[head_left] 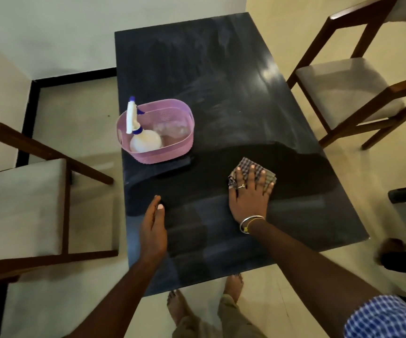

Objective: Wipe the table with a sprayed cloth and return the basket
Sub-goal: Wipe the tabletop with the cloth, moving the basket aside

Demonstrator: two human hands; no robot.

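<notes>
No text, label, brand or number can be read anywhere, not even on the white spray bottle (146, 141) standing in the pink basket (165, 154) at nine o'clock on the desk (221, 81).

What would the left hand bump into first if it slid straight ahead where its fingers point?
Most likely the pink basket, which stands on the table beyond the left hand. Only bare dark table shows between them. Whether the hand touches the table or hovers is hard to tell.

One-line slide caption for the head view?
Right hand presses a checked cloth on the dark table; pink basket with spray bottle stands near the left edge.
</notes>
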